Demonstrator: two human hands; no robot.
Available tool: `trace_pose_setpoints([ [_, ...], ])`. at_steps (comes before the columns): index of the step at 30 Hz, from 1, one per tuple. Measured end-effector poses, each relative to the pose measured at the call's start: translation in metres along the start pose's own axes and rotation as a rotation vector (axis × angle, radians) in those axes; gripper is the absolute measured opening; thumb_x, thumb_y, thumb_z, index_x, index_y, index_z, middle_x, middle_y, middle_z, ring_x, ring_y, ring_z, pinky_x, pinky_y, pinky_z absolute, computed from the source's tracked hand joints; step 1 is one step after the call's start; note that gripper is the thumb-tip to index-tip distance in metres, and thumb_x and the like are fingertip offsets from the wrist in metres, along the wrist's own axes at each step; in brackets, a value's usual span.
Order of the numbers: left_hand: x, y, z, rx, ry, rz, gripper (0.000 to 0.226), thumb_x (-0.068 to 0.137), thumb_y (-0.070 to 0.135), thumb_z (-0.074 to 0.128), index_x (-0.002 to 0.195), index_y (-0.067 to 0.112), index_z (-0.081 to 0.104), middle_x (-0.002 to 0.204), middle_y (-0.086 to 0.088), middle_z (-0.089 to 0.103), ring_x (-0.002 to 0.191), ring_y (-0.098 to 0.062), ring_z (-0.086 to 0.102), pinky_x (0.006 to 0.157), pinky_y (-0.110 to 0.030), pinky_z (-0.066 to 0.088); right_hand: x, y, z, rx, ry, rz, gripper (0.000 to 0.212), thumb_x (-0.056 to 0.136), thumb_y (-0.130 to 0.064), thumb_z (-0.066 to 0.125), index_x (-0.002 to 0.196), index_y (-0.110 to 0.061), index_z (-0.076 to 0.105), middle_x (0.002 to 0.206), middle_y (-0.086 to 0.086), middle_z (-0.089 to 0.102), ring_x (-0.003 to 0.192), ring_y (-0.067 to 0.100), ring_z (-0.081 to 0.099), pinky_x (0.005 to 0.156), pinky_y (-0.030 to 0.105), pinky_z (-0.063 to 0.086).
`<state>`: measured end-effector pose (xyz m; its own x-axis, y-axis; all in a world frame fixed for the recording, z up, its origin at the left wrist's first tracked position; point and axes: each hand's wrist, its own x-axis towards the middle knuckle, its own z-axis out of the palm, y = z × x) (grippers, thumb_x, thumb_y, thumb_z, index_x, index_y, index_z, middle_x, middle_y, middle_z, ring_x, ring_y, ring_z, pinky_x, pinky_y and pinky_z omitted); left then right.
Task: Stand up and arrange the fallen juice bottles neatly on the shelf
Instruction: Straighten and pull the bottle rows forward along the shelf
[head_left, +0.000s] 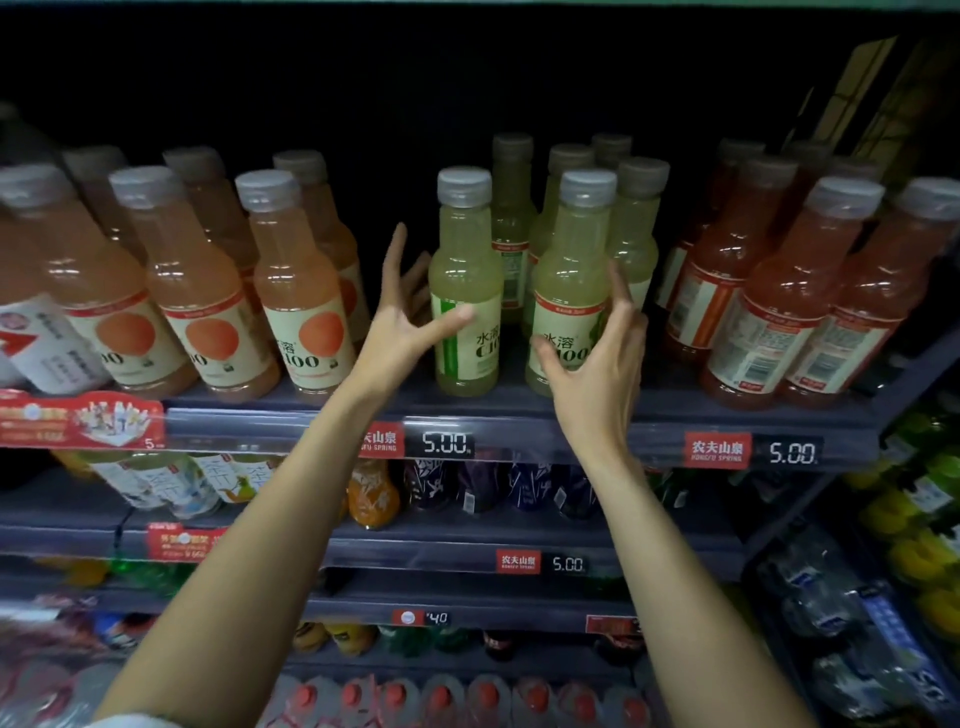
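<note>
Two pale green juice bottles stand upright at the front of the shelf (519, 410): one on the left (466, 280) and one on the right (570, 270), with several more green bottles (634, 228) behind them. My left hand (402, 317) is spread beside the left bottle, its thumb touching the label and its fingers reaching behind. My right hand (602, 353) cups the right bottle's label with loosely bent fingers, thumb in front and fingers along its right side. No bottle in this row lies on its side.
Upright orange juice bottles (296, 291) fill the shelf to the left and red ones (789, 296) to the right. A gap separates the orange row from the green bottles. Price tags (447, 444) run along the shelf edge, with more drink shelves below.
</note>
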<state>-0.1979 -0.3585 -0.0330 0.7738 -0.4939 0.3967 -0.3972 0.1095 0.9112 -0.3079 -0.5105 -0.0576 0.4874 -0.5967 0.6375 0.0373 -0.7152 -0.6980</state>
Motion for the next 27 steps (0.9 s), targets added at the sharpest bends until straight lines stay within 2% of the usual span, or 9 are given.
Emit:
trace_pose_setpoints([
  [2, 0.003, 0.003, 0.012, 0.184, 0.114, 0.071, 0.116, 0.059, 0.057, 0.077, 0.148, 0.031, 0.008, 0.147, -0.006, 0.028, 0.124, 0.009, 0.038, 0.099, -0.014, 0.038, 0.0, 0.0, 0.0, -0.002, -0.001, 0.0, 0.088, 0.076, -0.026, 0.077, 0.146, -0.023, 0.024, 0.136, 0.011, 0.04, 0.126, 0.02, 0.04, 0.091, 0.015, 0.031],
  [4, 0.004, 0.004, 0.021, 0.312, 0.238, 0.153, 0.108, 0.058, 0.054, 0.081, 0.142, 0.025, 0.02, 0.131, -0.006, 0.039, 0.117, -0.005, 0.045, 0.099, -0.024, 0.043, 0.0, 0.0, -0.001, -0.006, 0.002, -0.002, 0.087, 0.076, -0.027, 0.076, 0.146, -0.022, 0.024, 0.136, 0.011, 0.041, 0.125, 0.019, 0.041, 0.09, 0.013, 0.029],
  [6, 0.003, 0.004, 0.02, 0.311, 0.274, 0.165, 0.097, 0.063, 0.043, 0.084, 0.138, 0.019, 0.028, 0.118, -0.001, 0.05, 0.107, 0.001, 0.051, 0.091, -0.018, 0.045, 0.0, -0.001, 0.0, -0.004, -0.001, 0.002, 0.087, 0.075, -0.026, 0.076, 0.145, -0.022, 0.025, 0.136, 0.011, 0.041, 0.124, 0.018, 0.041, 0.09, 0.012, 0.029],
  [10, -0.005, 0.0, -0.005, 0.12, 0.115, 0.097, 0.093, 0.076, 0.032, 0.076, 0.147, 0.018, 0.018, 0.127, -0.005, 0.055, 0.114, -0.002, 0.056, 0.094, -0.019, 0.045, 0.0, -0.001, 0.0, 0.0, -0.001, 0.006, 0.088, 0.076, -0.024, 0.076, 0.146, -0.023, 0.023, 0.136, 0.01, 0.041, 0.124, 0.018, 0.04, 0.092, 0.014, 0.029],
  [13, -0.004, 0.003, -0.006, 0.081, 0.023, 0.071, 0.1, 0.073, 0.045, 0.072, 0.147, 0.032, 0.007, 0.149, -0.009, 0.033, 0.137, -0.015, 0.037, 0.11, -0.033, 0.037, -0.001, -0.002, -0.001, -0.022, -0.001, 0.002, 0.087, 0.076, -0.022, 0.075, 0.146, -0.022, 0.023, 0.133, 0.011, 0.042, 0.122, 0.019, 0.042, 0.09, 0.013, 0.029],
  [15, -0.001, 0.008, 0.006, 0.205, 0.099, 0.109, 0.106, 0.066, 0.056, 0.076, 0.146, 0.034, 0.009, 0.148, -0.007, 0.027, 0.139, -0.016, 0.031, 0.113, -0.032, 0.034, -0.002, -0.003, -0.002, -0.034, -0.005, -0.002, 0.087, 0.077, -0.021, 0.075, 0.147, -0.022, 0.022, 0.132, 0.012, 0.043, 0.12, 0.021, 0.044, 0.088, 0.013, 0.03],
  [18, 0.001, 0.017, 0.012, 0.417, 0.262, 0.15, 0.095, 0.063, 0.057, 0.074, 0.139, 0.021, 0.029, 0.131, -0.004, 0.044, 0.119, -0.012, 0.048, 0.096, -0.016, 0.043, -0.002, -0.004, -0.002, -0.032, -0.013, -0.001, 0.087, 0.077, -0.02, 0.075, 0.146, -0.023, 0.022, 0.13, 0.012, 0.044, 0.118, 0.02, 0.044, 0.088, 0.018, 0.033],
  [21, -0.002, 0.022, 0.0, 0.563, 0.285, 0.161, 0.082, 0.069, 0.052, 0.073, 0.135, 0.019, 0.037, 0.125, -0.005, 0.054, 0.111, -0.016, 0.056, 0.093, -0.033, 0.049, -0.001, -0.003, -0.003, -0.021, -0.016, 0.0, 0.086, 0.077, -0.021, 0.074, 0.146, -0.022, 0.023, 0.134, 0.01, 0.043, 0.12, 0.016, 0.041, 0.091, 0.017, 0.031],
  [27, -0.019, 0.037, -0.018, 0.982, 0.362, 0.213, 0.085, 0.076, 0.056, 0.069, 0.138, 0.006, 0.039, 0.127, -0.015, 0.054, 0.107, -0.032, 0.058, 0.08, -0.039, 0.047, -0.001, -0.008, -0.006, -0.009, -0.028, 0.009, 0.079, 0.082, -0.024, 0.07, 0.146, -0.023, 0.023, 0.136, 0.01, 0.042, 0.116, 0.006, 0.037, 0.09, 0.012, 0.029],
])
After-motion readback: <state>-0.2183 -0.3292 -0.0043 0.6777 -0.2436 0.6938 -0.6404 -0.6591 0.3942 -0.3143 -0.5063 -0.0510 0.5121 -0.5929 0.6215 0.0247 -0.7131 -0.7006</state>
